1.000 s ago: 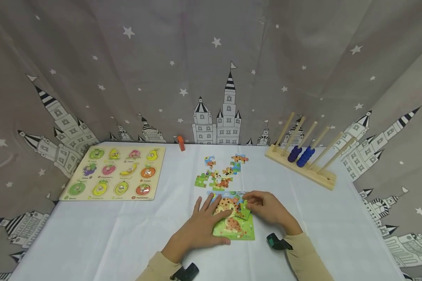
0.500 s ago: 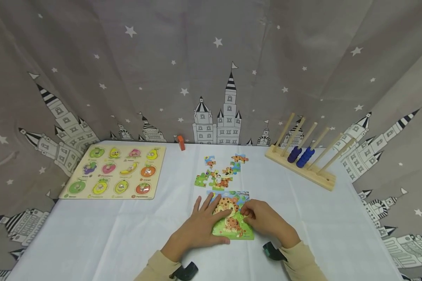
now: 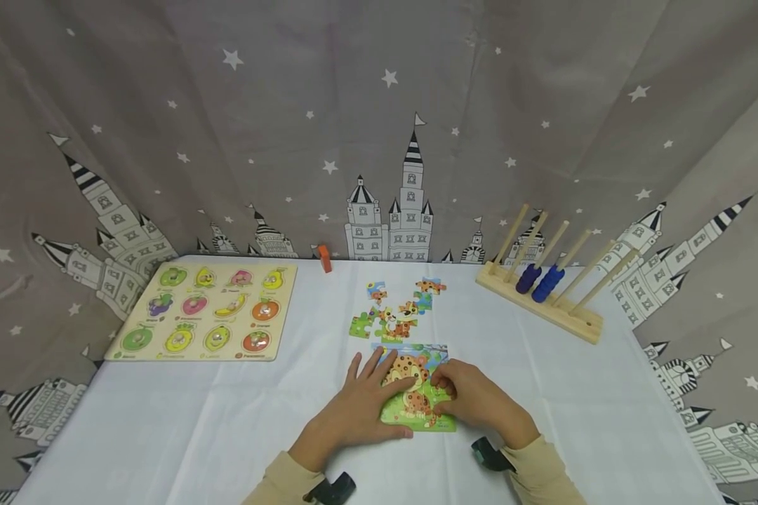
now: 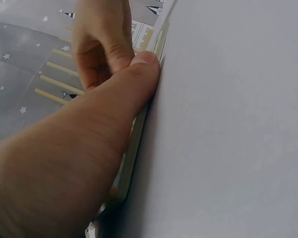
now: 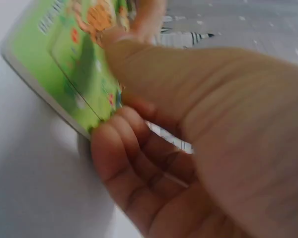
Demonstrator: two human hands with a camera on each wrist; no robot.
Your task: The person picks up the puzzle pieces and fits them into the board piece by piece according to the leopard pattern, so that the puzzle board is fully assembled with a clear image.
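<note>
A jigsaw puzzle board [image 3: 404, 418] with a spotted leopard cub on green grass lies before me. My left hand [image 3: 354, 417] rests flat across its left side, fingers spread, thumb along the lower edge. At the right side my right hand [image 3: 476, 398] has bent fingers and thumb on a green puzzle piece, which lies in the board and is mostly hidden. In the right wrist view, the thumb touches the picture surface and the other fingers curl by the board's edge. Loose jigsaw pieces, several with leopard spots, lie just beyond, including a green piece [image 3: 361, 325] and an orange-spotted piece [image 3: 430, 285].
A wooden fruit puzzle board [image 3: 196, 330] lies at the left. The wooden peg stand [image 3: 549, 312] at the back right carries dark purple and blue beads. A small orange block [image 3: 325, 258] stands at the table's back edge, before a grey castle-print curtain [image 3: 328, 84].
My right hand has brought the green piece down and left into the board, turning slightly. Its thumb has since slid a little lower. My left hand has stayed in place.
</note>
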